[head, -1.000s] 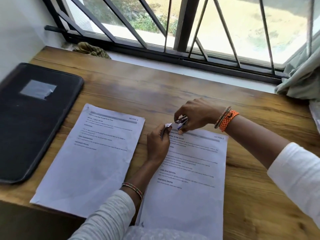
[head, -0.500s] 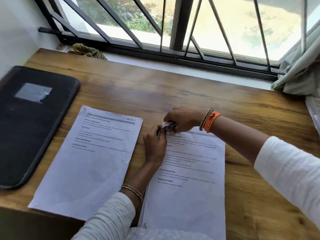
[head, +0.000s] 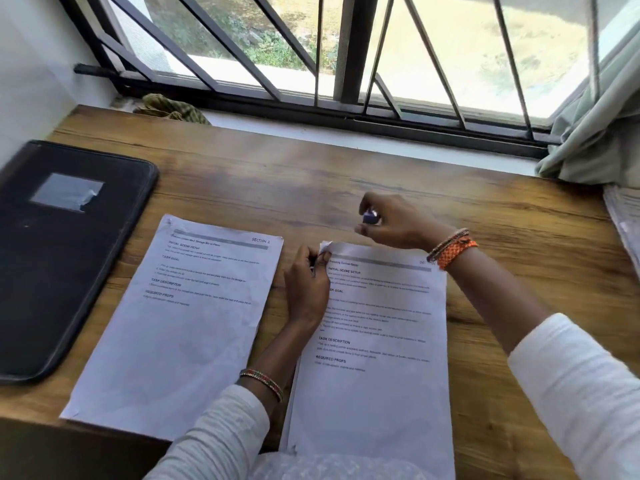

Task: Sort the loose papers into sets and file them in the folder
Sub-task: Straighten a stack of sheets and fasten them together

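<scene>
The person's left hand pinches the curled top-left corner of the right paper set, fingers bent tight on that corner, at about six o'clock on the wooden desk. The right hand, just off at one o'clock from that corner and lifted clear of the sheets, has its fingers curled round a small purple object, probably a stapler or clip, though it is too blurred to tell. The left paper set lies flat at seven o'clock, and the closed black folder sits at nine o'clock. If the pinch slackens, the sheets could fan and the corner fasten crooked; the already crumpled corner may tear; both sets overhang the near desk edge and a sleeve could drag them off.
</scene>
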The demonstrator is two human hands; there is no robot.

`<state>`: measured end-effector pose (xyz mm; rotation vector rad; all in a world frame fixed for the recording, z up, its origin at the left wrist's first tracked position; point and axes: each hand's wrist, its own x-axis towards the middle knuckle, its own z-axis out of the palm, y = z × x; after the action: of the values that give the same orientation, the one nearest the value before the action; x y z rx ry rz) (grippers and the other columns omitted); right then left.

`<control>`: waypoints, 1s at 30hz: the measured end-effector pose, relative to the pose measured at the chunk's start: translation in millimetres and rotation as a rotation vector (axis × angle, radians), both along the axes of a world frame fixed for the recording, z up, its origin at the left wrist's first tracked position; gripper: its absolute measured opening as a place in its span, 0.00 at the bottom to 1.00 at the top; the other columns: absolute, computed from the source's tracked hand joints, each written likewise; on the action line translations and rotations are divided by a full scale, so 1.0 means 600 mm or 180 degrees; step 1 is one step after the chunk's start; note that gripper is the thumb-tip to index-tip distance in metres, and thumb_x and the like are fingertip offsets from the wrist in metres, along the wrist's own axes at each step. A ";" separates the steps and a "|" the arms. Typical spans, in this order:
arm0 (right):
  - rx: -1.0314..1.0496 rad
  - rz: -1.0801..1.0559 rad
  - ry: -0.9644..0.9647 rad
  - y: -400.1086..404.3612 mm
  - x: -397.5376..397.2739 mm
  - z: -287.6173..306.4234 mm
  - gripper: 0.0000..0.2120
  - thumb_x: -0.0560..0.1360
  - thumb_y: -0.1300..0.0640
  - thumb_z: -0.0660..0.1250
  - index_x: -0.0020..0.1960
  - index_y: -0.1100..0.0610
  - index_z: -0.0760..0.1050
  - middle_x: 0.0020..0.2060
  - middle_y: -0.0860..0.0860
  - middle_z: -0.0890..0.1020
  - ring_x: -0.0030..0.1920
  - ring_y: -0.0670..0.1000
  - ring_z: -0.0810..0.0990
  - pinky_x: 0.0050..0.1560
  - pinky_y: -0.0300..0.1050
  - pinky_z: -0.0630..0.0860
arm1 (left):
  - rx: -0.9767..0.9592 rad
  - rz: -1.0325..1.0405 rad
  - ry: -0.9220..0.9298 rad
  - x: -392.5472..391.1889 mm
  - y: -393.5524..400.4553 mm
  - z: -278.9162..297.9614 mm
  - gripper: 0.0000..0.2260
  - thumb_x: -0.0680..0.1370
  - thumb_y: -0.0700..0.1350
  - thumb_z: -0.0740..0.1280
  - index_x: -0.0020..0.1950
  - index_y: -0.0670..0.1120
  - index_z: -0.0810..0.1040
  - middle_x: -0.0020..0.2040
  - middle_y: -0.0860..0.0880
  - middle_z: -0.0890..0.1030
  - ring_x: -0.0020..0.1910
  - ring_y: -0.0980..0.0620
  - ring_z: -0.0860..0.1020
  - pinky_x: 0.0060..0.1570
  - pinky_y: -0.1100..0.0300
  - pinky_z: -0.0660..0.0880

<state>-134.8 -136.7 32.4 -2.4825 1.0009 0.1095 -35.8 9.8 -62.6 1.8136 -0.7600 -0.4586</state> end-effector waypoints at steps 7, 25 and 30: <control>0.1092 -0.3105 -0.1197 0.101 -0.193 -0.066 0.19 0.72 0.40 0.68 0.41 0.57 0.77 0.32 0.50 0.81 0.32 0.54 0.76 0.31 0.42 0.70 | 0.0411 -0.0511 0.1869 0.040 0.041 0.023 0.12 0.78 0.45 0.66 0.59 0.42 0.76 0.50 0.45 0.84 0.47 0.45 0.83 0.50 0.45 0.80; 0.1442 -0.1357 -0.1164 0.333 0.172 -0.110 0.15 0.71 0.53 0.67 0.30 0.58 0.67 0.29 0.54 0.74 0.35 0.58 0.76 0.33 0.46 0.67 | 0.2230 0.0773 -0.2229 0.337 0.168 0.040 0.09 0.79 0.39 0.57 0.54 0.38 0.74 0.48 0.33 0.79 0.47 0.31 0.78 0.43 0.42 0.74; 0.0731 -0.1069 -0.0673 0.337 0.153 -0.119 0.15 0.74 0.41 0.65 0.41 0.53 0.70 0.39 0.49 0.76 0.44 0.55 0.79 0.37 0.43 0.67 | 0.2227 0.0810 -0.2822 0.334 0.172 0.018 0.12 0.75 0.34 0.57 0.58 0.39 0.70 0.56 0.37 0.74 0.51 0.37 0.73 0.40 0.45 0.73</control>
<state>-42.7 65.3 -38.8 -2.0415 1.2201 -0.1346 164.5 113.0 -51.8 2.7796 -0.9990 0.3470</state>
